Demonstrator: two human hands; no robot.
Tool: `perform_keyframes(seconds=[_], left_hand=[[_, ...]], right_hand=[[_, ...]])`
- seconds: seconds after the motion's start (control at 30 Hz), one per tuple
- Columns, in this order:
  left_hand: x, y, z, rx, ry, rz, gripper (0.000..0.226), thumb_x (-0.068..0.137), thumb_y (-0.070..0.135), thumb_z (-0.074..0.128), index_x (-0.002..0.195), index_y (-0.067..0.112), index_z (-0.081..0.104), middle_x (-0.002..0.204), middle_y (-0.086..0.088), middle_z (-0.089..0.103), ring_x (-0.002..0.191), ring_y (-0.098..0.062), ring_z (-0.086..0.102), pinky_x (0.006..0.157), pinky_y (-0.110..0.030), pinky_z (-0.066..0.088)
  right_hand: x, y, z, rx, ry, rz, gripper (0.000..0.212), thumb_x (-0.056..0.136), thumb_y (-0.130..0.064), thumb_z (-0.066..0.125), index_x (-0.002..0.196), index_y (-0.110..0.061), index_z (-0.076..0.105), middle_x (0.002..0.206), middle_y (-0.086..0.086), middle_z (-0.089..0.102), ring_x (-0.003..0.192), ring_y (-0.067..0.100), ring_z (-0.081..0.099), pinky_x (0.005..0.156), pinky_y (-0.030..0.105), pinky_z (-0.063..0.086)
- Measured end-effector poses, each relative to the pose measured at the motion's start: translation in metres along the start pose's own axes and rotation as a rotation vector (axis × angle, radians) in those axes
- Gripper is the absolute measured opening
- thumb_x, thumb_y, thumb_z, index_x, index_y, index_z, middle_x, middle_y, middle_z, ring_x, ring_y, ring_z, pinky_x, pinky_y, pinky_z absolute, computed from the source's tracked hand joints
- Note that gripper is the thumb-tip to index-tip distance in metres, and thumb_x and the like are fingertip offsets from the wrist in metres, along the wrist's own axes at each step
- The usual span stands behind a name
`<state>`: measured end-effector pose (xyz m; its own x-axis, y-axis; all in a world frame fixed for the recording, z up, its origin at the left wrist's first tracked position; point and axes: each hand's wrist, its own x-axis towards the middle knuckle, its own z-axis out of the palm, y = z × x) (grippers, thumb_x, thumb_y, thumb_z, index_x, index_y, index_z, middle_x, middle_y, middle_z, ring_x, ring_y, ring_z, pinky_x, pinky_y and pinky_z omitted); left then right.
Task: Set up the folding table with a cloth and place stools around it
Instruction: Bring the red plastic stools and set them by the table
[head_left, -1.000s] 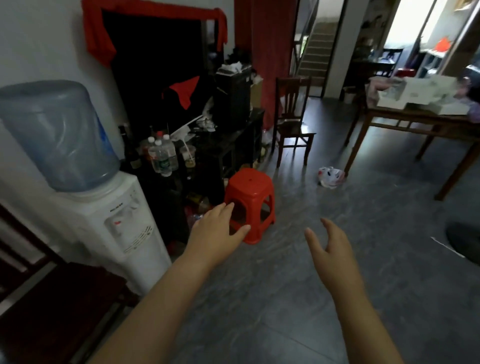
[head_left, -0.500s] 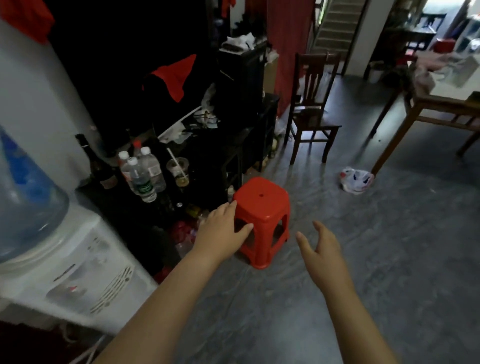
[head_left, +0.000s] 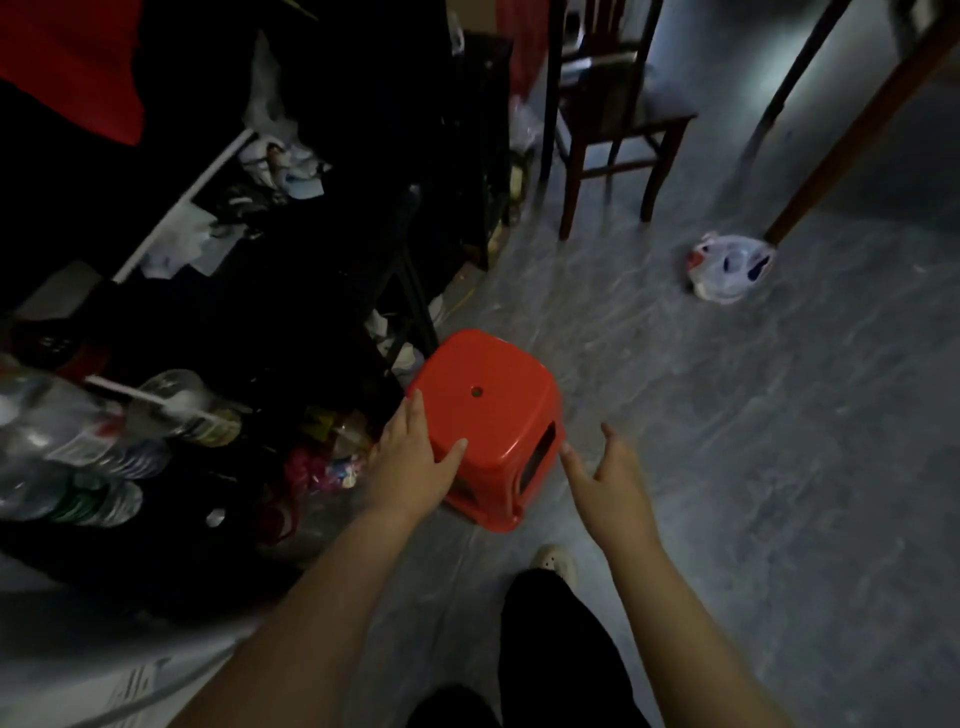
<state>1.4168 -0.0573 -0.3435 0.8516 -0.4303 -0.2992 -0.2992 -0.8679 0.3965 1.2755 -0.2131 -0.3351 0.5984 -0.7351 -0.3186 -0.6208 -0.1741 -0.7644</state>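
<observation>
A red plastic stool (head_left: 491, 410) stands upright on the grey floor, close in front of me, with a small hole in its seat. My left hand (head_left: 413, 462) reaches over its near left corner, fingers spread, thumb against the seat's front edge; whether it grips is unclear. To the right of the stool, my right hand (head_left: 605, 480) hovers open, a short gap from its side. No folding table or cloth shows.
A dark cluttered shelf (head_left: 291, 291) with bottles (head_left: 78, 457) and papers runs along the left, right beside the stool. A wooden chair (head_left: 613, 119) stands behind. A plastic bag (head_left: 727, 267) lies by a wooden table leg (head_left: 852, 135). My leg and shoe (head_left: 553, 564) are below.
I have stepped closer and tilted down. The stool now sits under my hands. My left hand has reached its corner and my right hand has come up beside it.
</observation>
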Motion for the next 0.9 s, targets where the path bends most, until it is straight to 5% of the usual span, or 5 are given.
perform_keyframes(seconds=[0.13, 0.33, 0.77, 0.9], left_hand=[[0.076, -0.001, 0.029, -0.002, -0.070, -0.063, 0.087, 0.087, 0.053, 0.051, 0.151, 0.017, 0.003, 0.157, -0.007, 0.013, 0.139, -0.028, 0.023, 0.109, -0.047, 0.030], [0.184, -0.035, 0.074, 0.034, -0.148, -0.138, 0.088, 0.087, 0.051, 0.053, 0.150, 0.014, 0.004, 0.157, -0.010, 0.013, 0.140, -0.029, 0.022, 0.110, -0.045, 0.028], [0.345, -0.120, 0.185, 0.072, -0.311, -0.164, 0.115, 0.071, 0.050, 0.074, 0.150, 0.013, -0.002, 0.157, -0.015, 0.004, 0.143, -0.031, 0.011, 0.113, -0.047, 0.020], [0.356, -0.127, 0.189, -0.091, -0.363, -0.274, 0.124, 0.058, 0.035, 0.087, 0.150, 0.012, 0.007, 0.150, -0.018, 0.023, 0.136, -0.033, 0.030, 0.109, -0.046, 0.031]], right_hand=[[0.084, 0.000, 0.038, 0.007, -0.074, 0.100, 0.061, 0.089, -0.036, 0.061, 0.136, -0.004, 0.040, 0.134, 0.014, 0.050, 0.123, 0.026, 0.046, 0.094, 0.024, 0.033], [0.182, 0.045, 0.125, -0.045, -0.181, 0.269, 0.071, 0.077, -0.052, 0.062, 0.130, -0.007, 0.046, 0.122, 0.013, 0.055, 0.114, 0.030, 0.053, 0.097, 0.046, 0.045], [0.272, 0.125, 0.255, 0.100, 0.013, 0.562, 0.099, 0.077, -0.051, 0.067, 0.147, -0.010, 0.010, 0.151, 0.013, 0.025, 0.136, 0.029, 0.032, 0.107, 0.049, 0.035], [0.272, 0.126, 0.258, 0.187, 0.061, 0.581, 0.102, 0.074, -0.040, 0.074, 0.148, -0.017, 0.008, 0.150, 0.009, 0.026, 0.134, 0.026, 0.035, 0.106, 0.044, 0.036]])
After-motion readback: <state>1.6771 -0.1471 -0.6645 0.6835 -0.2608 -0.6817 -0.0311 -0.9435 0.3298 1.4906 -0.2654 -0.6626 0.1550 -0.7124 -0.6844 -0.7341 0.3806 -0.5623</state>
